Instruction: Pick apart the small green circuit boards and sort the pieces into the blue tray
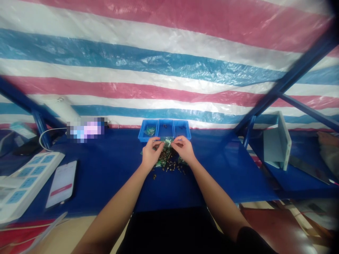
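Left hand: this hand made a narrow pinch on one side of a small greenish bag.
Right hand: this hand pinched the opposite side, fingertips close together.
Small greenish bag: it was between both hands; its contents I could not tell.
Brass-coloured parts: their pile lay below the hands, on the bench.
Blue trays: they stood just beyond the hands.
Careful handling: I judged an even, light pull best, since thin plastic could slip.

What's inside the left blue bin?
What look like green packets lie in the left blue bin. Anything beneath them is covered. The left hand also overlaps part of the bin's front wall.
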Action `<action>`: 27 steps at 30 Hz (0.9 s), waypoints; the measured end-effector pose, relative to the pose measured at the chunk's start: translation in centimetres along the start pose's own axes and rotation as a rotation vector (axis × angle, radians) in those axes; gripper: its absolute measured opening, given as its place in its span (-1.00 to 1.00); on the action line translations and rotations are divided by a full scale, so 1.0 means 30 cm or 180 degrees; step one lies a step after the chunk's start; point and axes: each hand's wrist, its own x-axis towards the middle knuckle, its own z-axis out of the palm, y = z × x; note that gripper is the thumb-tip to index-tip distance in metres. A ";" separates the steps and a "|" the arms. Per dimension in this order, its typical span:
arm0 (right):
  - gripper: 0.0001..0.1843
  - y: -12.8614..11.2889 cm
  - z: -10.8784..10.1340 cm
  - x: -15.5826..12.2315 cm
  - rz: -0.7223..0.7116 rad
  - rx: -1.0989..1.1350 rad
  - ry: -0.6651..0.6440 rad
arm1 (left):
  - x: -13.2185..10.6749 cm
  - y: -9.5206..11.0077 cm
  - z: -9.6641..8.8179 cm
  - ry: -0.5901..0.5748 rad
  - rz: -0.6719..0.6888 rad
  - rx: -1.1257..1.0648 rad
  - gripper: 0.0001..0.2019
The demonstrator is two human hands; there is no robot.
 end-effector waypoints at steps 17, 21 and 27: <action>-0.77 -0.005 -0.002 -0.004 -0.0211 -0.0336 0.0132 | 0.007 0.010 -0.012 0.0132 0.0447 0.0132 -0.81; -0.75 -0.010 -0.004 -0.006 -0.0355 -0.0498 0.0245 | 0.000 0.005 -0.010 0.0083 0.0353 0.0138 -0.81; -0.63 -0.003 0.003 -0.005 -0.0009 0.0003 -0.0057 | -0.010 0.010 -0.014 -0.0071 0.0124 -0.0201 -0.78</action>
